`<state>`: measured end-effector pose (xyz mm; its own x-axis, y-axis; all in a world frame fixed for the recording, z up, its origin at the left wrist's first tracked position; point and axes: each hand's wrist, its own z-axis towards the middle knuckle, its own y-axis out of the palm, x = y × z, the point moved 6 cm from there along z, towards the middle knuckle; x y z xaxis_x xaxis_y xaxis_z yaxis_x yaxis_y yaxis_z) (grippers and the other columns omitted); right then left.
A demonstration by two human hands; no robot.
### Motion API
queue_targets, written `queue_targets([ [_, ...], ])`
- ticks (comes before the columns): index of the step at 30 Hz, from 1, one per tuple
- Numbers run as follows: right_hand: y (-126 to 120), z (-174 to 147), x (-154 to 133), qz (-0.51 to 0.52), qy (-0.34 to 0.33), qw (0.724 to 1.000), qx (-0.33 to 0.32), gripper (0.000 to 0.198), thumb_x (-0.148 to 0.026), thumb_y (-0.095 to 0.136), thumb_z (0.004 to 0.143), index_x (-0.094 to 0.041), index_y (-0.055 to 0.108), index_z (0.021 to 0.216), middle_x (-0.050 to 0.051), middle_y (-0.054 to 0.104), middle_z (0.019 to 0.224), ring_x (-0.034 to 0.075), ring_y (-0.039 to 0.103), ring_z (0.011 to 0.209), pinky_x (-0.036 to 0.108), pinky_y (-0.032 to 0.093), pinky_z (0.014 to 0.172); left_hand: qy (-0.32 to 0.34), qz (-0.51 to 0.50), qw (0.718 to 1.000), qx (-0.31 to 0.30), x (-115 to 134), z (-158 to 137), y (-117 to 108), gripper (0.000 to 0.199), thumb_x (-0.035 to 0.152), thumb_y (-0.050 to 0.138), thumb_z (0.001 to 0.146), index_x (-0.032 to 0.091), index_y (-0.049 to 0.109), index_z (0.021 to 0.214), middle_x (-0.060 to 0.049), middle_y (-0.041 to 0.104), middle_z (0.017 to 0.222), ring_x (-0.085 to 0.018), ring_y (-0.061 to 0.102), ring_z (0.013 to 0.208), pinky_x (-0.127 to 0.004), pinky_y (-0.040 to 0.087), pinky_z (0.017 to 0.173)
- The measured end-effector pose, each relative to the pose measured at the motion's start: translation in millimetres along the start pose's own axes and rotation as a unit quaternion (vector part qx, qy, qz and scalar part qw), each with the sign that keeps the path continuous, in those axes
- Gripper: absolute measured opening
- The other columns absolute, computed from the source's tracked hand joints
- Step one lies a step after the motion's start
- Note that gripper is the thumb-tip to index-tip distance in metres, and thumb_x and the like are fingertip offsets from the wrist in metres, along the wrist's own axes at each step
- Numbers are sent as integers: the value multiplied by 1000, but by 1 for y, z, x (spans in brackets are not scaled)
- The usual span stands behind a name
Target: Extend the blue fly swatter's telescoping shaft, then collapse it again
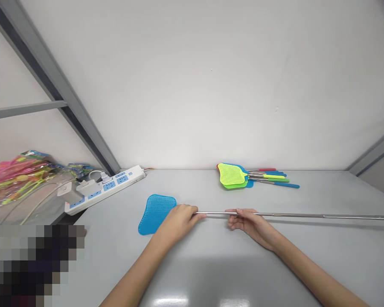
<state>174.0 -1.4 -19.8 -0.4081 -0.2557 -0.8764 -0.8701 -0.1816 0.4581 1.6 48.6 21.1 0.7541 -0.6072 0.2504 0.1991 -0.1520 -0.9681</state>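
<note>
A blue fly swatter [156, 211] with a perforated head lies across the front of the table, its thin telescopic metal rod stretched far to the right and out of view. My left hand [181, 219] is closed around the rod just beside the head and covers the neck. Farther right, my right hand [248, 224] pinches the rod between thumb and fingers, the other fingers curled beneath it. The handle end of this swatter is outside the picture.
Against the wall, several fly swatters [233, 175] lie stacked with red, blue and green handles. A white power strip [115, 185] with plugs and cables sits at the left edge. Bagged pink and yellow items [19, 179] lie beyond it. A blurred patch covers the lower left.
</note>
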Motion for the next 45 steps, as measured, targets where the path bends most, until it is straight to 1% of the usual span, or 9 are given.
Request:
queue_targets([
  [4, 4, -1, -2, -38, -9, 998, -40, 30, -31, 43, 80, -10, 62, 90, 11, 60, 75, 19, 55, 71, 37, 39, 70, 22, 39, 999, -14, 9, -1, 1, 49, 48, 17, 82, 20, 53, 67, -1, 56, 61, -13, 49, 54, -24, 22, 47],
  [9, 2, -5, -4, -74, 4, 995, -65, 31, -32, 44, 80, -10, 62, 91, 10, 60, 77, 19, 56, 70, 37, 39, 70, 28, 82, 996, -9, 20, -3, 4, 45, 43, 17, 84, 19, 52, 69, -2, 58, 61, -14, 53, 54, -25, 23, 46],
  [16, 2, -10, -5, -87, 9, 994, -64, 32, -31, 44, 80, -13, 58, 102, 12, 62, 89, 19, 58, 71, 42, 38, 78, 50, 102, 993, -11, 29, -5, 12, 44, 39, 15, 85, 18, 51, 71, -3, 59, 59, -16, 55, 52, -24, 28, 46],
  [23, 6, -11, -6, -138, 3, 988, -72, 32, -33, 42, 81, -14, 59, 100, 12, 64, 89, 20, 60, 68, 44, 39, 75, 51, 87, 995, -26, 38, -6, 20, 43, 38, 16, 85, 18, 52, 73, -4, 60, 60, -16, 56, 52, -24, 31, 48],
  [34, 11, -11, -4, -153, -1, 985, -77, 34, -35, 41, 80, -13, 59, 101, 13, 64, 89, 20, 60, 67, 41, 42, 71, 60, 91, 994, -5, 41, -8, 16, 40, 38, 18, 85, 18, 49, 69, -3, 60, 58, -16, 56, 52, -24, 29, 46],
  [39, 16, -11, -3, -160, 10, 984, -75, 35, -35, 39, 81, -14, 57, 103, 12, 63, 90, 19, 60, 68, 40, 42, 71, 71, 79, 994, 12, 39, -8, 16, 40, 38, 19, 85, 18, 48, 66, -2, 59, 57, -14, 55, 51, -24, 26, 46],
  [45, 15, -8, 1, -112, 22, 992, -56, 36, -36, 42, 80, -13, 58, 102, 13, 63, 90, 20, 59, 67, 38, 42, 67, 69, 73, 995, 14, 35, -6, 20, 39, 38, 19, 85, 18, 46, 65, -1, 58, 56, -13, 55, 52, -24, 25, 47],
])
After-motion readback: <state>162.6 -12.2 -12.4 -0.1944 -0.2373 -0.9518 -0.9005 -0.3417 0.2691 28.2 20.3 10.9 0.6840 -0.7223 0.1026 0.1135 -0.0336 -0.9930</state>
